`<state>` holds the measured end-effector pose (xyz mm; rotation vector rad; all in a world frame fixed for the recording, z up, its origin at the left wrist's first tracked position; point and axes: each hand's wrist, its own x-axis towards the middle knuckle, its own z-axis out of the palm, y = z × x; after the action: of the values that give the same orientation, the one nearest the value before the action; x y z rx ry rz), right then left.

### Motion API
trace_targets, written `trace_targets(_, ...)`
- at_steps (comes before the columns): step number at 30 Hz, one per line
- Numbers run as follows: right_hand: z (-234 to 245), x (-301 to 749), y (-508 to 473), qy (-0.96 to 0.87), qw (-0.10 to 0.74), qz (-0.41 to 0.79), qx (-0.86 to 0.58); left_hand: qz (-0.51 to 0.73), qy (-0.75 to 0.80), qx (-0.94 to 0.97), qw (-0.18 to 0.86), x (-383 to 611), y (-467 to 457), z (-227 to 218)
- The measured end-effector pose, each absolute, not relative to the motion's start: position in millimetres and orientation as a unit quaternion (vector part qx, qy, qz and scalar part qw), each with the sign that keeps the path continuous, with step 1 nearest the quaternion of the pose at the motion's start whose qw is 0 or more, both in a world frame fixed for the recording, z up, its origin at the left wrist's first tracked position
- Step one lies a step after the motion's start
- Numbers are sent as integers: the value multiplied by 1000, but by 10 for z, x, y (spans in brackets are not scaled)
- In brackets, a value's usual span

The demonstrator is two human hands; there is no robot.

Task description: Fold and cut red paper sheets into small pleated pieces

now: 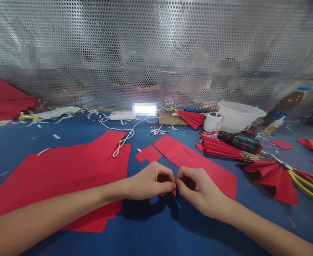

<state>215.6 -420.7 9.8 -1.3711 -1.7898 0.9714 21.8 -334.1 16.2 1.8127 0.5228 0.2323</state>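
Note:
My left hand (149, 180) and my right hand (196, 188) meet over the blue table, fingertips pinched close together. Between them is a small piece of red paper (174, 192), mostly hidden by the fingers; a bit of it shows below the left fingertips. Both hands are closed on it. Large red paper sheets (92, 170) lie flat under and beyond my left forearm. Behind my right hand rests another red sheet (199, 160). Small red paper squares (149, 154) lie just beyond my left hand.
A white cable (124, 141) crosses the left sheets. To the right are pleated red paper (220, 148), a black bottle-like object (238, 142), yellow-handled scissors (302, 181), a white bucket (241, 115) and a brown bottle (285, 103). Perforated metal (156, 42) stands behind; white paper scraps (56, 136) are scattered.

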Motion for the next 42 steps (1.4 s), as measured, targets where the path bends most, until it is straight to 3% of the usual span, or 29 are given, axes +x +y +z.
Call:
trace_targets(13,69,2149,-4199,-667,370,351,-543,124,257,739,610,250,-3343,212)
trace_targets(26,69,2172,-4133,-608,380,440,-541,162,291,735,590,243,-3346,161)
trace_targets(32,20,2184,-4141,-607,439,442,-494,147,257,741,603,228,-3299,124)
trace_targets(42,52,2260,-4163,-686,391,362,-495,124,245,726,630,217,-3259,185)
